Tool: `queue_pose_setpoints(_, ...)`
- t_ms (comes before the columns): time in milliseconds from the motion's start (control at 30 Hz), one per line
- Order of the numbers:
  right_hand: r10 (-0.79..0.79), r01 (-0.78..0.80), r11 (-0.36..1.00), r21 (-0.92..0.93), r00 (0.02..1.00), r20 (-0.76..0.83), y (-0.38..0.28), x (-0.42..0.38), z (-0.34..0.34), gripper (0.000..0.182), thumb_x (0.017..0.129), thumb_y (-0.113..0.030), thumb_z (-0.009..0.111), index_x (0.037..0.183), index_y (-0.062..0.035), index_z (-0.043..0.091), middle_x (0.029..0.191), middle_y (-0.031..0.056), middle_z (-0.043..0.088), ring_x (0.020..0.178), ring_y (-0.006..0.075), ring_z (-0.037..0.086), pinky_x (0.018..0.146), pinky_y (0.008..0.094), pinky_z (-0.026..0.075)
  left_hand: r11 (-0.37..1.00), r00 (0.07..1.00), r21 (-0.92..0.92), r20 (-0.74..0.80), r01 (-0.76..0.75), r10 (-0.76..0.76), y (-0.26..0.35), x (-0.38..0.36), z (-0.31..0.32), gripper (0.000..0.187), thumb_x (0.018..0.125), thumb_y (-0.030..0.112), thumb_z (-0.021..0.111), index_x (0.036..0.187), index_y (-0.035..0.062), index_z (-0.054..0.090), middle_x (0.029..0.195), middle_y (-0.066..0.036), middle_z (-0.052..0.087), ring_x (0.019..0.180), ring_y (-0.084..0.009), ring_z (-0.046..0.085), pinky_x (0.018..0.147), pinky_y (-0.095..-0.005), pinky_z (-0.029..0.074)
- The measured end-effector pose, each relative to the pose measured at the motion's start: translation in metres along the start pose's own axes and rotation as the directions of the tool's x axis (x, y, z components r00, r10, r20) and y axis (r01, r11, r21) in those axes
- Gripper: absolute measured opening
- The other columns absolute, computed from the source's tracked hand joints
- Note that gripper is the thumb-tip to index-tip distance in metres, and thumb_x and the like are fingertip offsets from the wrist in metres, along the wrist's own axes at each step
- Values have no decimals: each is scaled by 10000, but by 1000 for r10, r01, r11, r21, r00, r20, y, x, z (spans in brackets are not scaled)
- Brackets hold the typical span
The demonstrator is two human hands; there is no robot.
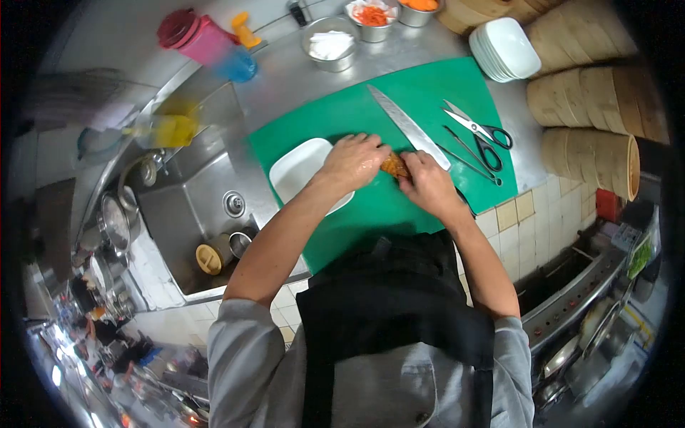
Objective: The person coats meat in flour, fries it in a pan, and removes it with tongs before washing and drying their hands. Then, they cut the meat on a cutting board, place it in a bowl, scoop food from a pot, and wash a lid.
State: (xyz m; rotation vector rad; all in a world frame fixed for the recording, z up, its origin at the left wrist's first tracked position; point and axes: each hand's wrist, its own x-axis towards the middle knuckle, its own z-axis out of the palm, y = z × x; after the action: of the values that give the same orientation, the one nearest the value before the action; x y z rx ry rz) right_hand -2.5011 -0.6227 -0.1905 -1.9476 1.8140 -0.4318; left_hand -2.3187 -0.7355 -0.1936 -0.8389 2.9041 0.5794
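A browned piece of food (394, 166) is held between my two hands over the green cutting board (342, 242). My left hand (357, 160) has its fingers closed round the left end of the piece, beside a white rectangular dish (294, 165). Gripping the right end is my right hand (425, 178), fingertips bent onto it. A large knife (407, 125) lies on the board just beyond my hands. To its right are a thin metal tool (471, 155) and black-handled scissors (477, 128).
A steel sink (193, 192) is on the left. Metal bowls (332, 60) stand behind the board, with stacked white dishes (499, 53) at the back right. Bamboo steamers (585, 153) line the right side. A pink and blue jug (210, 46) stands at the back left.
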Motion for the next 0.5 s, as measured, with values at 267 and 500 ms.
queue_pose_setpoints(267,-140,147,976,158,989,-55,-55,12,-18,376,798,-114,717,1141,-35,586,997,160,627,982,369,634,816,472,550,998,999,-51,41,-23,25,-12,-61,-65,446,827,165,717,1258,154,601,1090,-80,618,1064,-289,610,927,-437,488)
queue_pose_setpoints(500,-311,302,949,86,941,134,-101,45,31,370,832,-171,732,1150,-48,587,1010,151,622,890,371,659,740,465,571,986,981,131,155,99,-119,-53,-124,-58,343,833,181,713,1164,144,627,1059,-50,638,1022,-261,627,909,-426,478)
